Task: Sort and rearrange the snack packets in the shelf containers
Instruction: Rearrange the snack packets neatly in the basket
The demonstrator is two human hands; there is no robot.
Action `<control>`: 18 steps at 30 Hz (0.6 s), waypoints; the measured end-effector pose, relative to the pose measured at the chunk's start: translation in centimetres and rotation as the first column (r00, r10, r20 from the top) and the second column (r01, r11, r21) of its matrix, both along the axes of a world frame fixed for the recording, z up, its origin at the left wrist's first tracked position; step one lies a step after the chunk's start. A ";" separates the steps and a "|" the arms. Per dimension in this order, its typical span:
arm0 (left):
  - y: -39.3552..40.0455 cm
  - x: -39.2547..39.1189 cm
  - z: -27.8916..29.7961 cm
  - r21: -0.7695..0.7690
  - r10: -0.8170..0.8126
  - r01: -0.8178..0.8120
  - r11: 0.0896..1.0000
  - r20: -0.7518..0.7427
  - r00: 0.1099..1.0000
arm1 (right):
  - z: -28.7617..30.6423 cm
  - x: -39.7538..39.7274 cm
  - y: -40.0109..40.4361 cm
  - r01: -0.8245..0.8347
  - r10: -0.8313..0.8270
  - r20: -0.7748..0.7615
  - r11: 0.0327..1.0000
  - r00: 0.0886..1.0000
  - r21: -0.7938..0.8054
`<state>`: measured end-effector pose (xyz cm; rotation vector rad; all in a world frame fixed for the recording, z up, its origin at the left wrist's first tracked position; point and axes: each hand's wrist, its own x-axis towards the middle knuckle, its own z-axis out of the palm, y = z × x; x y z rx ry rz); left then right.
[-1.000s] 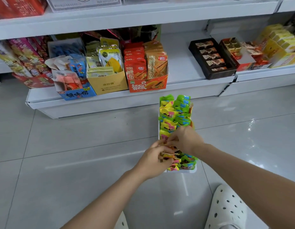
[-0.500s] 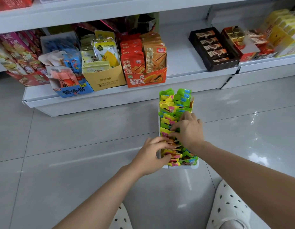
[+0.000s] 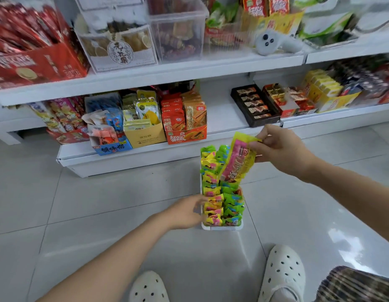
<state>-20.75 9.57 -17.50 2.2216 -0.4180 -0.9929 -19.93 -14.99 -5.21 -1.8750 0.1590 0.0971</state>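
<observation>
Evidently the person is sorting a white container (image 3: 221,227) of snack packets that is sitting on the floor tiles (image 3: 102,192), just in front of the lowest shelf (image 3: 123,159). The right hand (image 3: 280,149) is pinching a small bunch of yellow-and-pink packets (image 3: 239,161) by their upper end, and they are hanging tilted above the far half of the container, clear of the rows below. To do this step well, I judge the bunch should be kept squared together and lowered into the yellow-and-pink row on the container's left, not among the green packets (image 3: 231,200) on its right. The left hand (image 3: 187,212) is resting at the container's near left wall, steadying it; whether its fingers are curling round the rim or lying flat I cannot tell.
</observation>
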 end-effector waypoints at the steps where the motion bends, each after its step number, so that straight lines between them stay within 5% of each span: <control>1: 0.2 -0.2 1.9 -0.072 0.080 -0.082 0.994 -0.025 0.996 | 1.6 -0.7 -0.1 0.023 -0.023 0.002 0.999 1.000 0.043; 4: 0.7 -0.9 7.5 -0.279 0.232 -0.262 0.924 -0.136 0.963 | 4.8 -2.6 0.4 0.091 -0.094 0.005 0.979 0.996 0.185; 9: 0.7 -4.5 13.3 -0.521 0.254 -0.321 0.791 -0.198 0.947 | 6.8 -4.5 1.5 0.238 -0.241 -0.036 0.906 0.970 0.350; 18: -0.3 -7.2 14.4 -0.550 0.654 -0.717 0.427 -0.359 0.665 | 6.7 -4.3 2.1 0.330 -0.339 -0.010 0.910 0.941 0.251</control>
